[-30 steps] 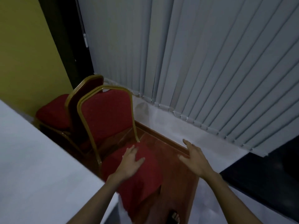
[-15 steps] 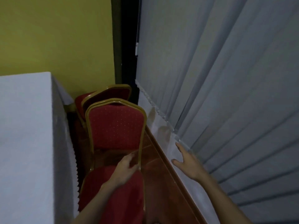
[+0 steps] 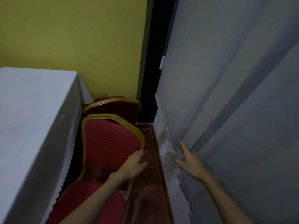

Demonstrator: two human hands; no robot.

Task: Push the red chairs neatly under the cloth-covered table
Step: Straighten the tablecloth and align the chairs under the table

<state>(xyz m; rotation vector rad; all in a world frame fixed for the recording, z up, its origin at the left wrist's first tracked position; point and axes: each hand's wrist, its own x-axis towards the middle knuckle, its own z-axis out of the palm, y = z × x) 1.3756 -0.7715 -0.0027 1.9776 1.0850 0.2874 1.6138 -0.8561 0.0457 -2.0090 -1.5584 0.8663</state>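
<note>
Two red chairs with gold frames stand in a row beside the white cloth-covered table point(image 3: 32, 110). The near chair point(image 3: 111, 143) shows its dotted backrest and its seat close to the cloth's scalloped hem. Only the top of the far chair point(image 3: 113, 107) shows behind it, by the wall corner. My left hand point(image 3: 134, 165) lies against the lower right edge of the near chair's backrest, fingers loosely apart and touching the gold frame. My right hand point(image 3: 189, 160) hovers with fingers spread, next to the blinds and apart from both chairs.
Grey vertical blinds point(image 3: 226, 110) run along the right side above a white ledge. A narrow strip of reddish wooden floor point(image 3: 152, 175) lies between chairs and ledge. A yellow wall point(image 3: 72, 38) and a dark corner post point(image 3: 150, 62) close the far end.
My view has swung left, in line with the chairs and table edge. My left hand has gone from the near chair's seat up to its backrest frame. My right hand stays spread near the blinds.
</note>
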